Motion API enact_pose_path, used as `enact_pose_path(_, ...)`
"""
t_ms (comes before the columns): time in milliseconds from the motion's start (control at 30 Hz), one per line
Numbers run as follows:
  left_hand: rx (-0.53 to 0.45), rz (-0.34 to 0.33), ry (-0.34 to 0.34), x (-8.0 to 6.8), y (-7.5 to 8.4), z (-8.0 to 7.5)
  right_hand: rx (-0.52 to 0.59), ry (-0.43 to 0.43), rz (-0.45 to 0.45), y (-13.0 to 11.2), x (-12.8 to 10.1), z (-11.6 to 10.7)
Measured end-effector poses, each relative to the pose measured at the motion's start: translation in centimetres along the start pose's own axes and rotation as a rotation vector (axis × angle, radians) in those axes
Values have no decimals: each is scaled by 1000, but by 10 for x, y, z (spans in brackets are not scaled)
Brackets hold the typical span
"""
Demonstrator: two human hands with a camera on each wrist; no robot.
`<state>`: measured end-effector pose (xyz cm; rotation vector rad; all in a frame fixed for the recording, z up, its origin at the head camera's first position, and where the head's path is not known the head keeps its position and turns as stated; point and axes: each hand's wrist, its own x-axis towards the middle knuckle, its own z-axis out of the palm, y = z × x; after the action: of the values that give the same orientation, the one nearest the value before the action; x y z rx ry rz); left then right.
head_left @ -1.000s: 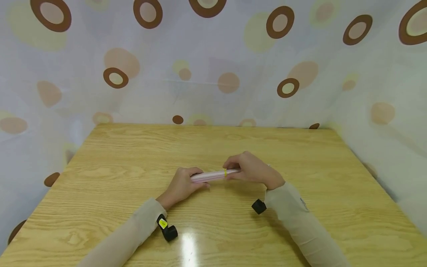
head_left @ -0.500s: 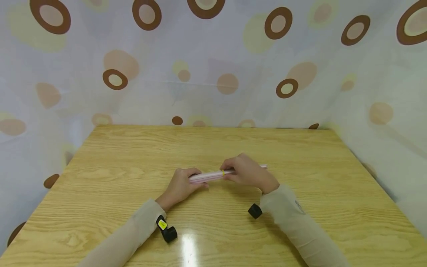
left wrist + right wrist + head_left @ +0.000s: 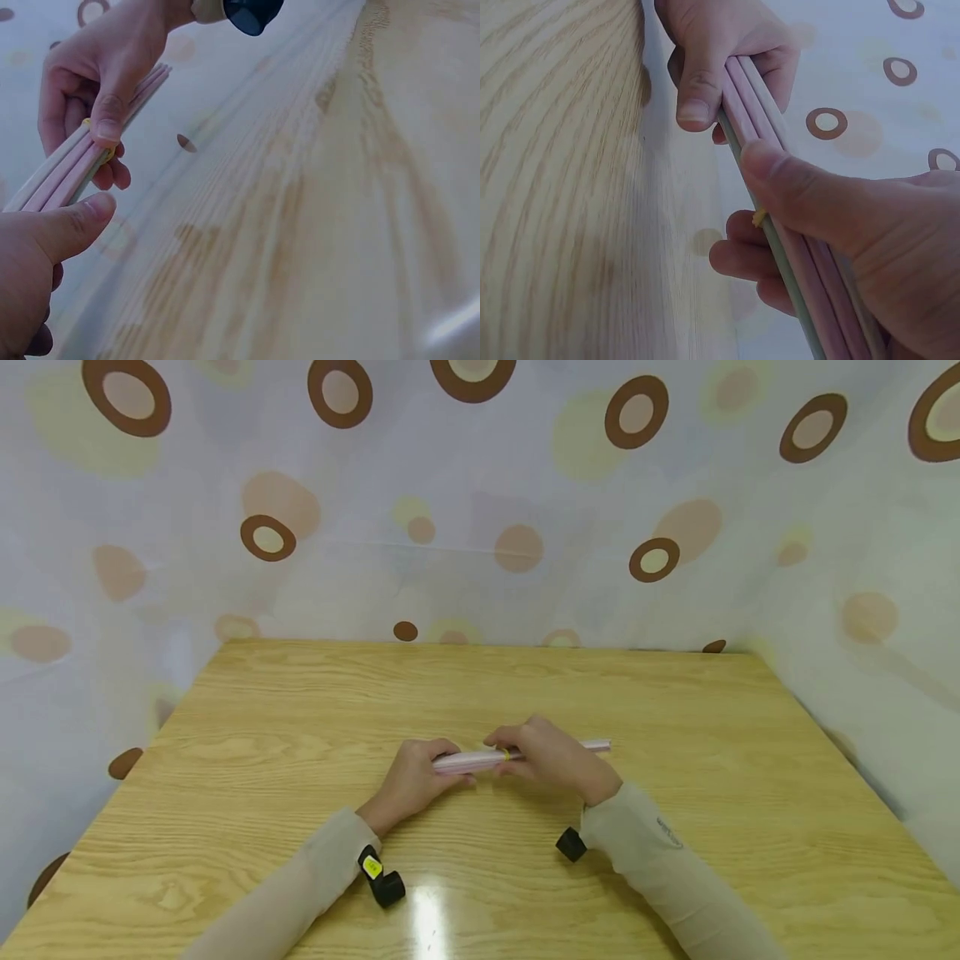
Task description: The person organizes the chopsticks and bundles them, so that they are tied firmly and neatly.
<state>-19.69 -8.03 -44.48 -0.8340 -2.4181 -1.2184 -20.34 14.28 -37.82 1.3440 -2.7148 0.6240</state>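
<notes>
We work over the bench [image 3: 675, 710], a broad wooden top hemmed in behind and on both sides by a pale curtain [image 3: 480, 527] printed with brown rings. Nothing else lies on the wood near our hands, so nothing stands in the way of either grip.

The bundle of pink sticks [image 3: 480, 759] hangs just above the bench, held level between both hands. Our left hand [image 3: 416, 777] curls its grip around one end, thumb laid along the top. Our right hand [image 3: 551, 756] wraps the other part, its grip pinching the sticks right at the yellow rubber band [image 3: 507, 754], with the far end poking out beyond the knuckles.

The risk, as we judge it, lies in that band. If the right grip drags it along too hard, it may roll off or snap, and the sticks would splay and scatter across the bench. A slack left grip would let single sticks slide out endways.
</notes>
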Motion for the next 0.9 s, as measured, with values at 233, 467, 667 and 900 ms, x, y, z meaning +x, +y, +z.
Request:
enact_pose_path(233, 5, -26, -31, -1, 1, 1, 0, -27, 31, -1, -2, 2)
enact_pose_path(467, -12, -46, -32, -1, 2, 1, 3, -22, 32, -1, -1, 3)
enact_pose_path(667, 0, -29, -67, -3, 4, 3, 16, -73, 36, -3, 0, 8)
enact_pose_path(900, -17, -31, -81, 2, 6, 4, 54, -112, 77, -4, -1, 4)
